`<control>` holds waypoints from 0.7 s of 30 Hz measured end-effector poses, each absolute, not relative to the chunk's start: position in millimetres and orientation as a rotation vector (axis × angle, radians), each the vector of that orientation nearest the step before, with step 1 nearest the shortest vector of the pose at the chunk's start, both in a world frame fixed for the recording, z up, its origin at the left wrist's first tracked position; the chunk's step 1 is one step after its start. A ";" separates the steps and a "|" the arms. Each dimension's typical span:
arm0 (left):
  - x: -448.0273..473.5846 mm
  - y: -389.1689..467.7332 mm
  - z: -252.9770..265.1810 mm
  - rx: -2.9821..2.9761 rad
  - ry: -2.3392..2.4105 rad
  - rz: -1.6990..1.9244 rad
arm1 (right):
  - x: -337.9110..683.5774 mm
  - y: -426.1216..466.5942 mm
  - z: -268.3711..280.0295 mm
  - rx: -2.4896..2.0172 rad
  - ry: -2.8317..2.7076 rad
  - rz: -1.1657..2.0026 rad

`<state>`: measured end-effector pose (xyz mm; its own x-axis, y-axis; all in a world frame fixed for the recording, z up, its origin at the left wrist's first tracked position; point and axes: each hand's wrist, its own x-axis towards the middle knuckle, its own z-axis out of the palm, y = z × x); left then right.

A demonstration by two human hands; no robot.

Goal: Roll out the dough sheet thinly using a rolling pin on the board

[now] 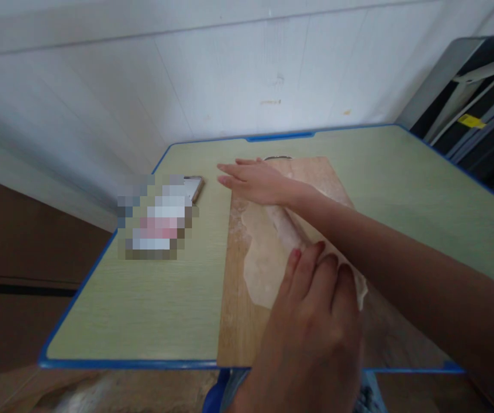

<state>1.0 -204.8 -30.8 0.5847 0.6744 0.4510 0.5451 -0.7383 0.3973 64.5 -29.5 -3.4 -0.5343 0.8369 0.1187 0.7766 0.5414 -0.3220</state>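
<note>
A pale rolling pin (287, 226), dusted white, lies slantwise on a thin, uneven sheet of dough (264, 269). Under the dough is a wooden board (235, 321) with flour on it. My left hand (318, 310) grips the near end of the pin, its fingers bent over it. Across the far end rests my right hand (255, 180), palm down and open, with fingers stretched out to the left. My right forearm crosses over the right part of the dough and hides some of it. Both ends of the pin are covered by my hands.
The board lies on a light green table (144, 321) with a blue edge. On the left is a phone-like flat object (193, 188), mostly blurred out. A white panelled wall (230, 86) stands behind the table. Dark framed items (470, 103) lean at the right.
</note>
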 end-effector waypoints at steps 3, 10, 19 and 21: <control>1.3 -205.8 -31.7 2.613 0.976 0.854 | 78.9 -26.4 -9.0 -1.314 -2.464 0.398; -1.6 -204.4 -27.5 2.475 0.923 0.976 | 78.1 -19.6 -13.2 -1.202 -2.258 0.593; -5.5 -204.7 -22.1 2.312 0.988 0.999 | 54.8 -25.5 -4.1 -1.314 -2.453 0.472; -3.4 -205.0 -20.8 2.322 0.984 0.987 | 62.2 -24.4 -7.2 -1.214 -2.376 0.511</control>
